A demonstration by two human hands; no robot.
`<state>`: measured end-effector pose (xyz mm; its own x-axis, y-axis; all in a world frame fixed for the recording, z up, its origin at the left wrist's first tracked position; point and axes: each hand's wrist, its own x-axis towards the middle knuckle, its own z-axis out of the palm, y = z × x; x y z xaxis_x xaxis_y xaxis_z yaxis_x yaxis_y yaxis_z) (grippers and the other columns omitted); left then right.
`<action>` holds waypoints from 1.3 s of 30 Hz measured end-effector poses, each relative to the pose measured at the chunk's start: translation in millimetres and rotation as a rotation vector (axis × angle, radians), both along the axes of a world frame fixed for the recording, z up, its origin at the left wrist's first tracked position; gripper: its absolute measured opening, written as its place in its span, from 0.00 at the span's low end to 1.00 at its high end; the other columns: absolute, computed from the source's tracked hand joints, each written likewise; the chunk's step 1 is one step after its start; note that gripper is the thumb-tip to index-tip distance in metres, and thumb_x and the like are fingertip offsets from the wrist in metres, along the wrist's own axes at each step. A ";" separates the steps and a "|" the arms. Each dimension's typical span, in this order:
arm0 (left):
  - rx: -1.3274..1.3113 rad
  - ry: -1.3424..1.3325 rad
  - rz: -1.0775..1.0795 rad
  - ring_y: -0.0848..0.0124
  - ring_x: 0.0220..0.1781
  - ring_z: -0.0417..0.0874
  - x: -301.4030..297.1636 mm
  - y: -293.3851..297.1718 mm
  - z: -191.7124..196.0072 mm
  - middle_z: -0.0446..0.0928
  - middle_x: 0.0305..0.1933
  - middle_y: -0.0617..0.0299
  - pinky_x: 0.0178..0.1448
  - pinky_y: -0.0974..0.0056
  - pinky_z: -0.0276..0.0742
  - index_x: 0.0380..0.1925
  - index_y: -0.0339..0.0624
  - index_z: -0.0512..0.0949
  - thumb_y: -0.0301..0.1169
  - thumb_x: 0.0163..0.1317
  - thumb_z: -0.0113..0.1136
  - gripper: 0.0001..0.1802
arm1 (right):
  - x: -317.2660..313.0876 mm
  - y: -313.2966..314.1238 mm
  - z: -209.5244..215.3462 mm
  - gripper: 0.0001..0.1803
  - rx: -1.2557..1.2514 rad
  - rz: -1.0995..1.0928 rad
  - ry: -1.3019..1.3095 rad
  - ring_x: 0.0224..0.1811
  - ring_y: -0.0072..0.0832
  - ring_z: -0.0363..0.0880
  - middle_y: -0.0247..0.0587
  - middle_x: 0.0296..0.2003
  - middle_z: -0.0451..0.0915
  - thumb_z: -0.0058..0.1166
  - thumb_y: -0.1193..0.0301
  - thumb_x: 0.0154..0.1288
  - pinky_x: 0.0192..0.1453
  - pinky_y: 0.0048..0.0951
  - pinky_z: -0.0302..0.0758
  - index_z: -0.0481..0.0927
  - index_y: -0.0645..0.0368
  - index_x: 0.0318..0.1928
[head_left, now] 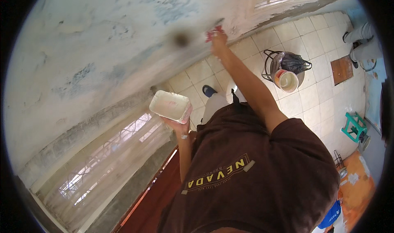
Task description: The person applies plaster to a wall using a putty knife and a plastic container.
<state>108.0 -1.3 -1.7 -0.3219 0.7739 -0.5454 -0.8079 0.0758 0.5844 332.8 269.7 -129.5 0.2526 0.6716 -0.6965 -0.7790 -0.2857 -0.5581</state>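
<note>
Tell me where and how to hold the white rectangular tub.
Probably best from below, on the wearer's side: cup the tub under its base, as the left hand seems to; its wide open top faces upward, and no handle shows.

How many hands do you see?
2. The left hand is under the white tub; the right hand grips a red tool by the wall. Another person's legs show, but their hands don't.

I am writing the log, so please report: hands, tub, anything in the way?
Left hand holds open tub. Right hand grips red tool at wall. Bucket apart, to the right.
</note>
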 end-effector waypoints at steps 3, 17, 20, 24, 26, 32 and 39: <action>0.054 -0.084 -0.022 0.57 0.63 0.75 3.2 10.9 3.8 0.76 0.59 0.63 0.63 0.42 0.73 0.61 0.54 0.72 0.67 0.61 0.54 0.38 | -48.1 -24.4 89.3 0.13 0.135 -0.004 -0.013 0.27 0.25 0.77 0.35 0.34 0.79 0.47 0.78 0.69 0.28 0.26 0.74 0.79 0.60 0.51; 0.170 -0.282 0.052 0.55 0.61 0.77 -0.4 1.2 -5.1 0.77 0.59 0.63 0.61 0.41 0.75 0.61 0.53 0.73 0.66 0.61 0.53 0.38 | -14.8 -20.2 -36.6 0.15 0.014 0.187 0.343 0.51 0.25 0.78 0.36 0.51 0.80 0.45 0.63 0.73 0.46 0.33 0.77 0.79 0.46 0.56; 0.215 -0.394 0.140 0.54 0.62 0.76 2.8 -2.6 -4.9 0.76 0.60 0.63 0.63 0.40 0.73 0.62 0.52 0.73 0.66 0.60 0.54 0.39 | -36.2 -28.4 5.7 0.10 0.199 0.257 0.452 0.44 0.22 0.79 0.32 0.46 0.80 0.47 0.65 0.73 0.38 0.33 0.78 0.77 0.46 0.51; 0.190 -0.273 0.130 0.59 0.57 0.78 12.6 -9.8 -1.9 0.79 0.55 0.59 0.61 0.48 0.74 0.56 0.48 0.76 0.61 0.57 0.61 0.36 | -29.7 -83.9 21.1 0.09 0.314 0.366 0.260 0.39 0.17 0.77 0.30 0.43 0.80 0.47 0.64 0.74 0.36 0.26 0.77 0.78 0.45 0.49; 0.143 -0.207 0.254 0.58 0.57 0.78 16.9 -19.4 4.6 0.78 0.56 0.59 0.62 0.49 0.74 0.57 0.47 0.76 0.60 0.59 0.59 0.35 | -9.7 -84.5 7.0 0.09 0.017 0.496 0.275 0.33 0.18 0.77 0.30 0.38 0.81 0.46 0.64 0.76 0.33 0.22 0.75 0.78 0.48 0.47; 0.172 -0.203 0.204 0.54 0.65 0.74 -1.8 -21.4 -15.9 0.74 0.63 0.60 0.66 0.40 0.71 0.64 0.51 0.70 0.68 0.59 0.54 0.42 | 52.7 17.6 -96.5 0.20 0.340 0.509 0.072 0.44 0.27 0.85 0.49 0.48 0.85 0.38 0.76 0.72 0.40 0.31 0.79 0.80 0.68 0.56; 0.188 -0.165 0.354 0.53 0.66 0.73 -9.0 -58.5 -23.2 0.72 0.65 0.61 0.68 0.39 0.70 0.66 0.52 0.68 0.71 0.60 0.50 0.44 | 121.9 -27.7 -42.5 0.16 0.459 0.240 0.029 0.37 0.32 0.80 0.45 0.48 0.81 0.46 0.77 0.71 0.46 0.27 0.81 0.76 0.69 0.56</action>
